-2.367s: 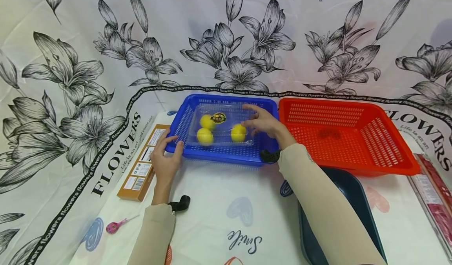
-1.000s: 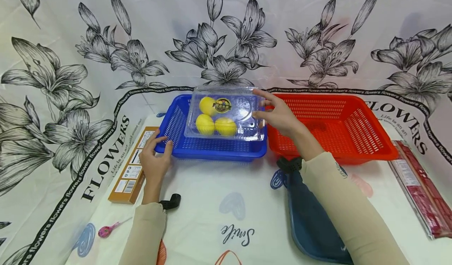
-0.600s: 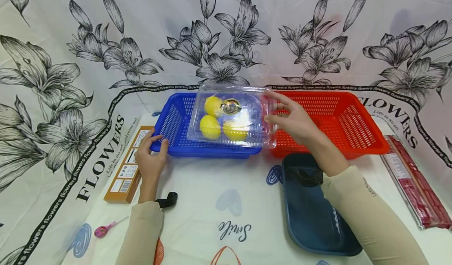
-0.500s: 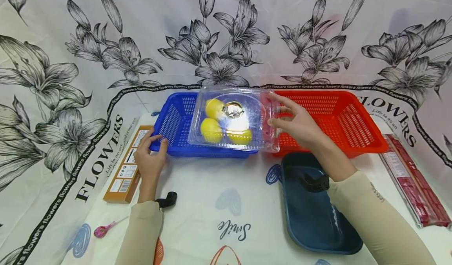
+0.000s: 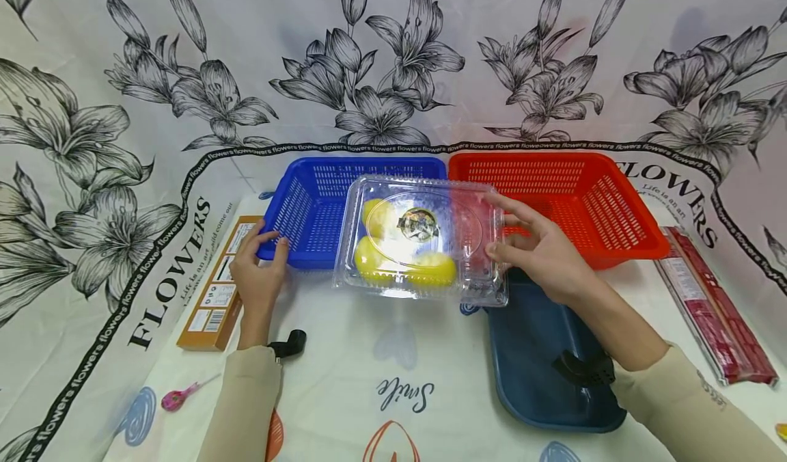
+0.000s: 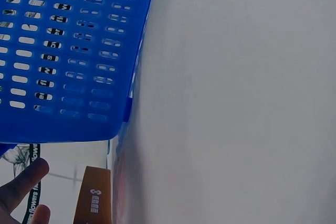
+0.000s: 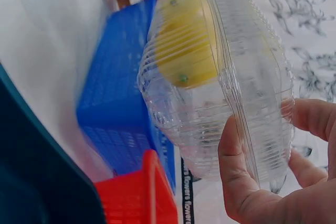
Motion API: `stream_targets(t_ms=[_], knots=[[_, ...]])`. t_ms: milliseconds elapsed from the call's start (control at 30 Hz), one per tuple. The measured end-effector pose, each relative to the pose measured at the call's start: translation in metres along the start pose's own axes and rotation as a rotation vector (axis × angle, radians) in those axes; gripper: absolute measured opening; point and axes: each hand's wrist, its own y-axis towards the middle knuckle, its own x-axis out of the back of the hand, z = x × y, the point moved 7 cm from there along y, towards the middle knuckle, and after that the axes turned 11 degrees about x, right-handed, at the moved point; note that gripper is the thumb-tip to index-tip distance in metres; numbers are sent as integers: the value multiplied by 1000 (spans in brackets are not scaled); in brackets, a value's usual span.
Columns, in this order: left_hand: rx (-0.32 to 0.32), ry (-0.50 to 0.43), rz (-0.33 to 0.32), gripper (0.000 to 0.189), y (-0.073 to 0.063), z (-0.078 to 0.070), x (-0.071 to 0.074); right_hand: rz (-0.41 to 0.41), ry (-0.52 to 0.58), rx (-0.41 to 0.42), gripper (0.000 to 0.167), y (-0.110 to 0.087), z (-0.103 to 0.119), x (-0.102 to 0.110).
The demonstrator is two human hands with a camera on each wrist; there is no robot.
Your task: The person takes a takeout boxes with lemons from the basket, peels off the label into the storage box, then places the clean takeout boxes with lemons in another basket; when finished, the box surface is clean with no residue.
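My right hand pinches the right end of a clear plastic clamshell box, thumb on the near side and fingers on the far side. Three yellow, lemon-like fruits lie inside it, and its lid bears a round black-and-gold label. In the right wrist view the lid of the clamshell box looks closed. The box is held tilted in the air, in front of the blue basket. At that basket's left front corner is my left hand, fingers loosely bent; the left wrist view shows fingertips apart from the basket wall.
A red basket stands right of the blue one. A dark blue tray lies under my right forearm. At left are an orange-brown box and a pink lollipop; at far right, a red flat package.
My right hand has lifted the clamshell box out of the blue basket and brought it toward me and rightward. The fruits have shifted inside. My left hand has stayed by the basket corner.
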Motion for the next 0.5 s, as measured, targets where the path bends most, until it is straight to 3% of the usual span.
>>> stream_targets(t_ms=[500], knots=[[-3, 16, -10, 27, -1, -3, -1, 81, -22, 12, 73, -54, -13, -32]])
